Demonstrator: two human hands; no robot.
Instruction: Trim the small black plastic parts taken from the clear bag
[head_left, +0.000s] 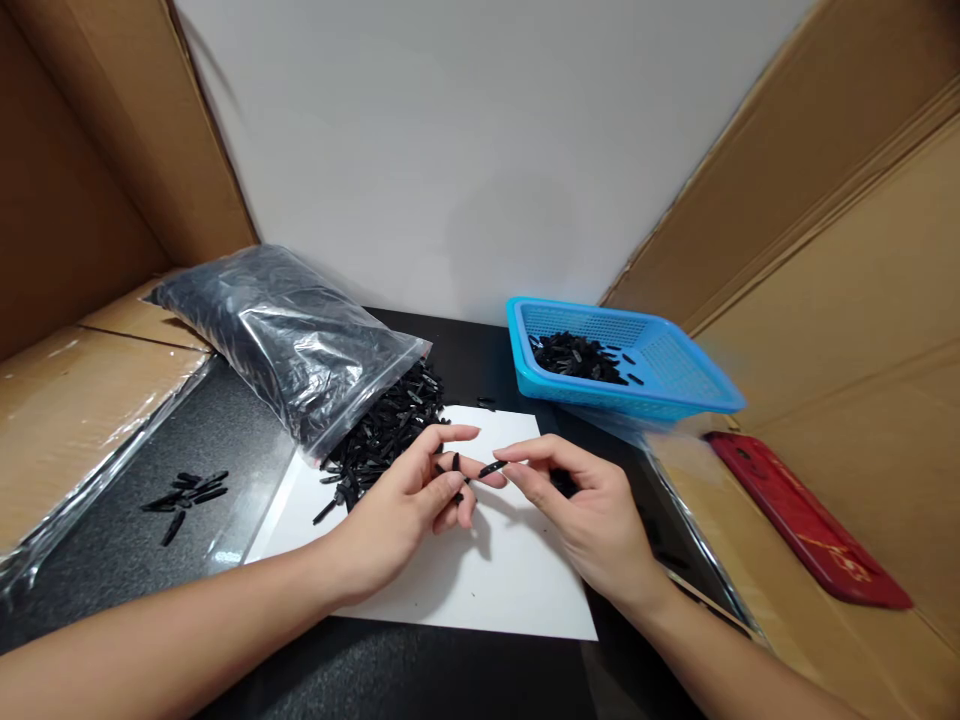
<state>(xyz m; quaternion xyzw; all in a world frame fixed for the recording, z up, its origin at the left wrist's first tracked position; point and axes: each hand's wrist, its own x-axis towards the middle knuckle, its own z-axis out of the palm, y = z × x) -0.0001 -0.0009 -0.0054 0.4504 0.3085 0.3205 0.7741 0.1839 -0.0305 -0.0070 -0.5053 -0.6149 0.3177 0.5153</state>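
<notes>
In the head view, the right hand [589,495] is pinching a slender black piece [493,468] above a white rectangular sheet [480,595], apparently inspecting it, while the half-curled left hand [416,500] is cradling similar black pieces [456,462], seemingly needing steady fingertips next, with room opening nearward and a rimmed blue plastic basket [630,400] bounding far right.

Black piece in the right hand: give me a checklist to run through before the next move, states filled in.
1. Right hand pinching the black piece: ok.
2. Left hand holding other pieces: ok, a few at its fingers.
3. Blue basket open on top: ok, with a heap inside.
4. Plastic bag closed: not ok, a pile spills from its mouth onto the white sheet.
5. No strays: not ok, a small cluster lies left of the sheet.
6. Black piece undamaged: cannot tell, too small.
</notes>
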